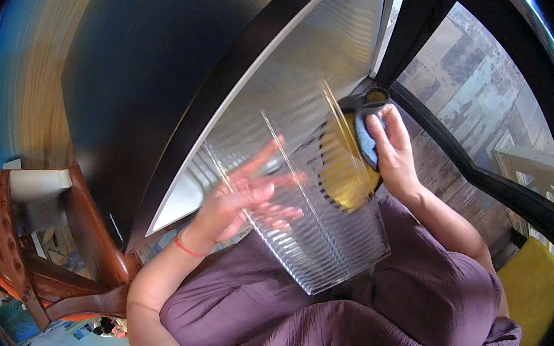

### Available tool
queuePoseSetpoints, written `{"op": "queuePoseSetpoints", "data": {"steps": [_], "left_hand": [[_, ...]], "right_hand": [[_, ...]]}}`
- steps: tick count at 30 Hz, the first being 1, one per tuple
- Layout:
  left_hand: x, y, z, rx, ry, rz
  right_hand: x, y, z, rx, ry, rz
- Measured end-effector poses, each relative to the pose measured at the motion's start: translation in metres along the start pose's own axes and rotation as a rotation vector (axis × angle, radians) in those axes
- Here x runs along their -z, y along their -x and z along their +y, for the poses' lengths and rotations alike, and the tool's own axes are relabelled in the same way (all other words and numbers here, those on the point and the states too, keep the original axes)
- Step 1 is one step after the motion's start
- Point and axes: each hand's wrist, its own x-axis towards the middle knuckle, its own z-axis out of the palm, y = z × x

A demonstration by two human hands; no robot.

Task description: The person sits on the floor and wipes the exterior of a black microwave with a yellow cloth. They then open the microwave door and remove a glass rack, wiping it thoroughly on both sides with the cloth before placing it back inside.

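A clear ribbed plastic bin (325,239) stands tilted over my lap. My left hand (244,200) steadies its left side, with fingers spread and partly seen through the clear plastic; motion blurs them. At the bin's right side, my right hand (395,154) grips a folded blue cloth (366,139) between thumb and fingers. The cloth is against or very close to the bin's wall; exact contact is hard to tell. Behind the plastic shows a yellow thing with a dark striped edge (343,165), blurred by the ribs.
A dark panel with a white edge (229,109) rises ahead. To the right stands a black-framed glass panel (483,93). A brown wooden chair with studded straps (72,268) is at left, a yellow seat or cushion (536,287) at lower right. Purple fabric (250,299) covers my lap.
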Motion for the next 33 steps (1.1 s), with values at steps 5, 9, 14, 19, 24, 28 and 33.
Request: {"op": "queuePoseSetpoints", "data": {"steps": [5,9,14,19,24,28,33], "left_hand": [[-0.005,-0.002,0.003,-0.062,-0.009,0.072],[-0.012,-0.003,-0.005,-0.045,0.027,0.076],[-0.02,-0.007,-0.008,-0.02,-0.017,0.051],[-0.023,-0.019,-0.028,0.005,-0.068,-0.017],[-0.021,-0.015,-0.034,0.167,0.141,-0.081],[-0.015,-0.011,-0.016,0.073,0.156,-0.013],[-0.019,-0.007,-0.019,0.034,0.143,0.0]], "right_hand": [[0.02,0.026,0.008,-0.102,-0.027,-0.045],[0.011,0.031,-0.017,0.191,0.604,-0.262],[-0.01,0.033,-0.015,0.087,0.583,-0.164],[-0.006,0.014,-0.002,0.193,0.499,0.047],[-0.005,0.01,-0.011,-0.053,0.22,0.02],[-0.008,0.04,-0.008,0.152,0.446,-0.135],[-0.009,0.033,-0.002,-0.007,0.423,-0.113]]}}
